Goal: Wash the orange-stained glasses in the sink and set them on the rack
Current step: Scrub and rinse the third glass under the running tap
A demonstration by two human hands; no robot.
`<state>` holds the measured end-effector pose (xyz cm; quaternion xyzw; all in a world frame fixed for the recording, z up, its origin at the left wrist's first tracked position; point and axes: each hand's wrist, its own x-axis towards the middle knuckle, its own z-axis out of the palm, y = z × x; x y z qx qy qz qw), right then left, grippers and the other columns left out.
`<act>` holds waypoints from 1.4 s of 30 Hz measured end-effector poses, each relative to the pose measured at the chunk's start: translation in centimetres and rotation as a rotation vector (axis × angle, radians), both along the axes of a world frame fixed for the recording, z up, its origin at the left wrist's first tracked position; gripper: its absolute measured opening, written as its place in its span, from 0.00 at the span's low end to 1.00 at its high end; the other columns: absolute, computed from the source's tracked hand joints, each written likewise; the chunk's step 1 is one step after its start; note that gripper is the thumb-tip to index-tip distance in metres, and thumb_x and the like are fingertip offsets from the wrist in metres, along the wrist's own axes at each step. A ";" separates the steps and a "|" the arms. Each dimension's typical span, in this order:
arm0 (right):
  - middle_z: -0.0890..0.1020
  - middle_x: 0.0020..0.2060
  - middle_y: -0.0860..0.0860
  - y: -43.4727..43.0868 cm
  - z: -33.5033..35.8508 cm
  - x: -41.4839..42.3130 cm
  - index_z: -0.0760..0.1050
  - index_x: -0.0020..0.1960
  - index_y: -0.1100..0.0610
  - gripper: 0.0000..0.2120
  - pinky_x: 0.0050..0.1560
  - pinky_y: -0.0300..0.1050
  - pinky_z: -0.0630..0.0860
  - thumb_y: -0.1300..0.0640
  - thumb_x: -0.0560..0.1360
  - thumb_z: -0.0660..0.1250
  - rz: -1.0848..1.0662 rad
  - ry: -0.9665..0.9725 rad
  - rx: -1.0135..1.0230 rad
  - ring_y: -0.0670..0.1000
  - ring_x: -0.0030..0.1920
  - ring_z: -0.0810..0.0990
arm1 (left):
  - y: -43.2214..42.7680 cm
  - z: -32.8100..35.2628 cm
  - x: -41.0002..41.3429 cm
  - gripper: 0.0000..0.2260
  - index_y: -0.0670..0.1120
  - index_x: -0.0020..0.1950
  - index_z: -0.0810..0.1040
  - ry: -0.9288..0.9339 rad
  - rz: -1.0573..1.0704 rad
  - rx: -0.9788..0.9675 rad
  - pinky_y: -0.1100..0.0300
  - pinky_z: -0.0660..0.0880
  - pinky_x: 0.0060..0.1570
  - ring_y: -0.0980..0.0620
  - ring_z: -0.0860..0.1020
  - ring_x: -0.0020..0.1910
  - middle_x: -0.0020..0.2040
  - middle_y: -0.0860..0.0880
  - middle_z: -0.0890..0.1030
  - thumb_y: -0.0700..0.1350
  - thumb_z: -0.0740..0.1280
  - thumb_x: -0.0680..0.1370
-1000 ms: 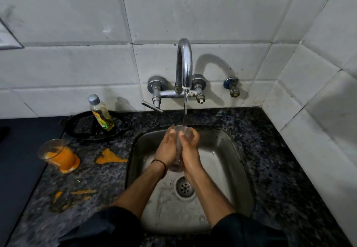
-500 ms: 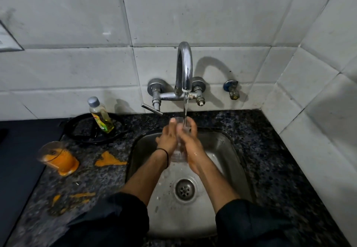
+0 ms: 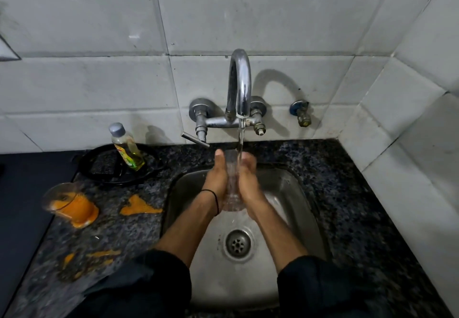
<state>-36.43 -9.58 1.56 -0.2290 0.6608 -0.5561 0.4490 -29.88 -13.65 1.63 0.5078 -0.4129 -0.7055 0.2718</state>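
Wall tiles [image 3: 298, 19]: off-white to pale grey, glossy, crossed by thin dark grout lines; tap [image 3: 239, 81]: polished silver chrome; side valve [image 3: 301, 115]: brass-yellow with a blue collar; sink [image 3: 300, 193]: dull steel grey; countertop [image 3: 342, 193]: black granite flecked with grey and white. Clear glass [image 3: 233, 186]: colourless, see-through; stained glass [image 3: 72, 205]: transparent, coated bright orange inside, with orange puddles [image 3: 139, 207] on the stone beside it; bottle [image 3: 126, 147]: yellow-green liquid, grey cap, red, yellow and green label, standing within a black ring [image 3: 119, 181]. Sleeves [image 3: 149, 290]: plain black; wristband [image 3: 215, 199]: thin black cord
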 end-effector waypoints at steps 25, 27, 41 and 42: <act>0.80 0.37 0.49 0.1 0.4 -0.2 0.73 0.48 0.55 0.18 0.38 0.45 0.78 0.39 0.78 0.65 -0.190 0.218 -0.173 0.45 0.35 0.79 | 5.9 -2.1 1.9 0.26 0.56 0.63 0.78 0.211 0.004 0.045 0.45 0.79 0.55 0.48 0.84 0.52 0.57 0.47 0.84 0.66 0.46 0.82; 0.79 0.36 0.48 1.0 0.0 0.4 0.71 0.45 0.53 0.19 0.37 0.40 0.76 0.37 0.76 0.67 -0.123 0.345 -0.262 0.42 0.34 0.77 | 5.2 -2.5 1.8 0.25 0.49 0.55 0.81 0.202 -0.020 0.245 0.48 0.81 0.47 0.47 0.83 0.43 0.48 0.43 0.85 0.63 0.51 0.82; 0.77 0.31 0.47 1.4 5.3 -3.0 0.72 0.30 0.51 0.21 0.38 0.45 0.69 0.41 0.76 0.68 0.650 1.086 0.175 0.51 0.37 0.77 | 2.6 -3.9 1.1 0.18 0.40 0.58 0.80 0.275 0.225 0.111 0.43 0.78 0.54 0.39 0.81 0.53 0.55 0.37 0.83 0.51 0.57 0.82; 0.77 0.31 0.45 1.5 5.9 -3.3 0.75 0.32 0.50 0.18 0.39 0.44 0.68 0.43 0.77 0.68 0.723 1.084 0.163 0.49 0.36 0.77 | 2.8 -3.6 1.3 0.19 0.41 0.59 0.80 0.255 0.187 0.123 0.40 0.77 0.56 0.39 0.81 0.55 0.56 0.37 0.83 0.52 0.56 0.83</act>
